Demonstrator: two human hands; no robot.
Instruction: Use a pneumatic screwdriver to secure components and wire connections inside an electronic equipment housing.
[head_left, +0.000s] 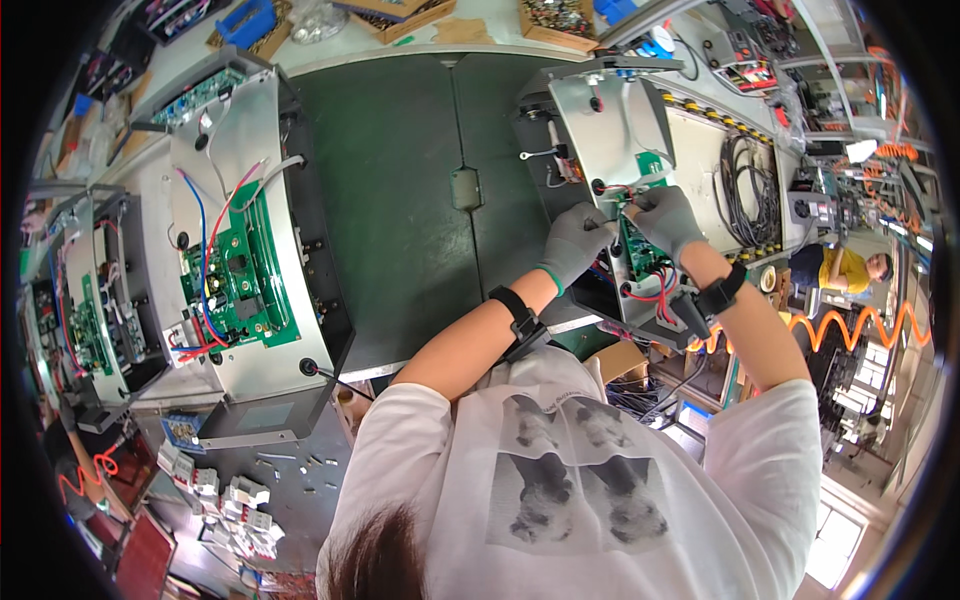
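Fingers (650, 198) of left hand (578, 242) and right hand (668, 218) curled close together over green circuit board (640, 252); openness and hold unclear

A dark green worktop (385, 200) bears a seam and a six-sided inset (466, 189). An opened metal chassis (250, 140) stands left of the inset, a second chassis (600, 130) right. Beyond the inset, a pale bench (490, 25) carries a blue bin (247, 22) and cardboard trays (560, 41); nearer and left, white block-shaped modules (258, 520) lie on a grey tabletop (310, 515).

Bright, edges bent, corners black
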